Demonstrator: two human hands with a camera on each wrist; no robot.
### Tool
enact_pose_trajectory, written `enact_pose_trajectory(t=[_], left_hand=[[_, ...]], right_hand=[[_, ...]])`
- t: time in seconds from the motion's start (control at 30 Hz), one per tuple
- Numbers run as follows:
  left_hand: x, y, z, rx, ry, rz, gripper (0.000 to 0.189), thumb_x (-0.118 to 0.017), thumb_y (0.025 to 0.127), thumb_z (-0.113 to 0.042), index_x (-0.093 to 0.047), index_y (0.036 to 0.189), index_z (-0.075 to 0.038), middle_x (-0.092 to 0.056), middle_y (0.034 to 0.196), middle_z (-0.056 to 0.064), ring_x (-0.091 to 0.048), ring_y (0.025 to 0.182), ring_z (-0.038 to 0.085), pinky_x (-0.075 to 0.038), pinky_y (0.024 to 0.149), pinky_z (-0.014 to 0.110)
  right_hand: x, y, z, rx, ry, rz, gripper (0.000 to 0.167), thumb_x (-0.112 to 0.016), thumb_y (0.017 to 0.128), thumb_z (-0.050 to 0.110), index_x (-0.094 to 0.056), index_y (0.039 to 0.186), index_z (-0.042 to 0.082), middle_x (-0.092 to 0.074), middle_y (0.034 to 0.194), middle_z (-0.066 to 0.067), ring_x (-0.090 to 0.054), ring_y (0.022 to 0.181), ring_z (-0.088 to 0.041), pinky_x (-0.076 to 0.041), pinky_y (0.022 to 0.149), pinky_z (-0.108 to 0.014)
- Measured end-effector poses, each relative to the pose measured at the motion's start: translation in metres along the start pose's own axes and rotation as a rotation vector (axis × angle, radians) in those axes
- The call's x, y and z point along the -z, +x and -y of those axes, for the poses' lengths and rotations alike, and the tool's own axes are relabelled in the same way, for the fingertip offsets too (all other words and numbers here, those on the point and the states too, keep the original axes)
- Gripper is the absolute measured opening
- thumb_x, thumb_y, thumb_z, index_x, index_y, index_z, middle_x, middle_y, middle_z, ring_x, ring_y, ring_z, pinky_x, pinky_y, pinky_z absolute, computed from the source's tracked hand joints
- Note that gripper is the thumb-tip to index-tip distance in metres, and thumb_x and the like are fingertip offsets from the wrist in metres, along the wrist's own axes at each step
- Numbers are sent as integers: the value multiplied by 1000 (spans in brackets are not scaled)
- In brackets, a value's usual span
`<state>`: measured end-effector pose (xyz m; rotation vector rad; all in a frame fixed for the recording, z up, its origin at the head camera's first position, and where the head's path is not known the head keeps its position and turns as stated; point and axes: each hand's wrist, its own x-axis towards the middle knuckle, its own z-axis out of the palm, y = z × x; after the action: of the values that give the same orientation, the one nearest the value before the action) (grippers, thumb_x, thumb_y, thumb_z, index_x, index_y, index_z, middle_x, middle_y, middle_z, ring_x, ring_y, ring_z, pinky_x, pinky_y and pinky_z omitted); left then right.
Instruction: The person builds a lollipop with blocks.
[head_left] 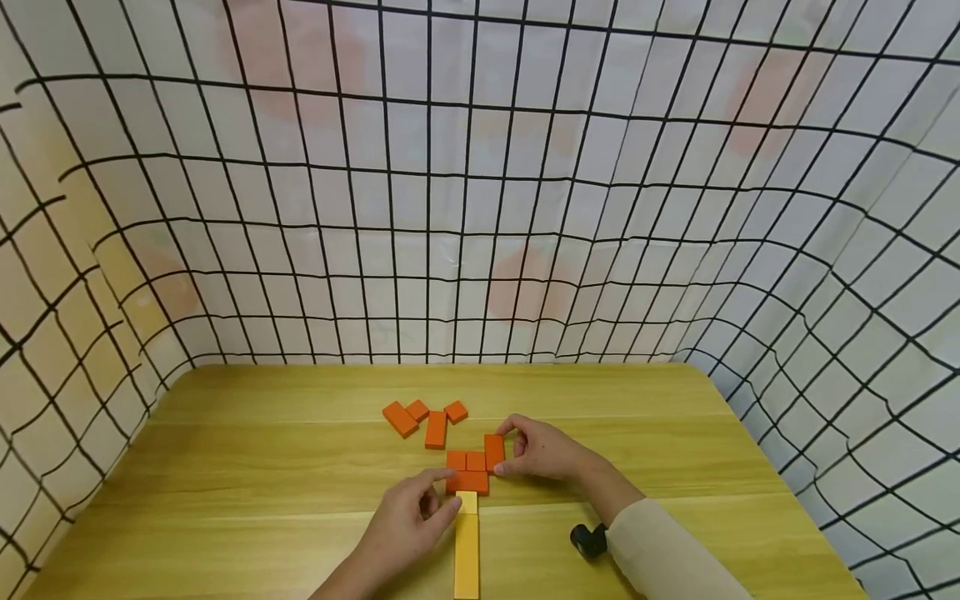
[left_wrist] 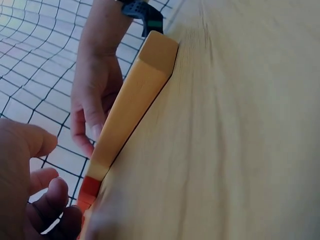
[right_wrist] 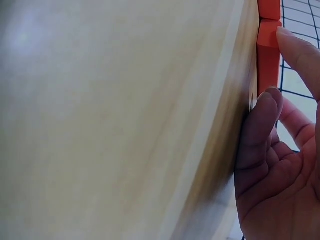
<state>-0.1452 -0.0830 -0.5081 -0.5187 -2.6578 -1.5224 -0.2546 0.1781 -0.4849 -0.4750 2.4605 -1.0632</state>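
Observation:
On the table, two small orange blocks (head_left: 456, 461) sit side by side against a longer orange block (head_left: 468, 483). A small pale yellow block (head_left: 467, 502) and a long yellow block (head_left: 467, 554) run in line below them. My right hand (head_left: 546, 450) pinches an upright orange block (head_left: 494, 452) lengthwise, index finger at its far end and thumb at its near end, beside the small pair. In the right wrist view that orange block (right_wrist: 268, 65) shows between the fingertips. My left hand (head_left: 408, 517) has its index fingertip at the longer orange block's left end and its thumb by the yellow blocks.
Farther back on the table lie two loose orange rectangles (head_left: 436, 430) and two small orange pieces (head_left: 456, 411). A black wire grid (head_left: 465, 250) with white cloth behind it encloses the table's back and sides. A black wrist device (head_left: 588, 542) sits at the right sleeve.

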Motion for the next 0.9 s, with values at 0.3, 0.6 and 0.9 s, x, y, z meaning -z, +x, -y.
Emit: enact_pose_trajectory(t=[0.3, 0.6, 0.9], left_hand=[[17, 27, 2, 88, 96, -63, 38, -71, 97, -25, -66, 131, -8, -48, 57, -9, -38, 47, 1, -33, 44, 19], [33, 60, 6, 155, 309, -56, 40, -67, 99, -30, -66, 135, -12, -37, 48, -8, -28, 42, 8, -22, 43, 22], [33, 79, 7, 251, 391, 14, 36, -63, 102, -32, -68, 136, -21, -57, 64, -2, -30, 47, 11, -28, 46, 26]], right_hand=[[0, 1, 0, 9, -38, 4, 50, -85, 83, 40, -59, 122, 23, -59, 84, -2, -51, 68, -16, -44, 62, -30], [0, 2, -2, 10, -32, 11, 49, -85, 84, 38, -59, 123, 23, -59, 84, -2, -51, 69, -16, -45, 63, -30], [1, 0, 0, 7, -14, 19, 49, -85, 84, 38, -59, 123, 22, -59, 84, -2, -51, 68, -16, -44, 62, -30]])
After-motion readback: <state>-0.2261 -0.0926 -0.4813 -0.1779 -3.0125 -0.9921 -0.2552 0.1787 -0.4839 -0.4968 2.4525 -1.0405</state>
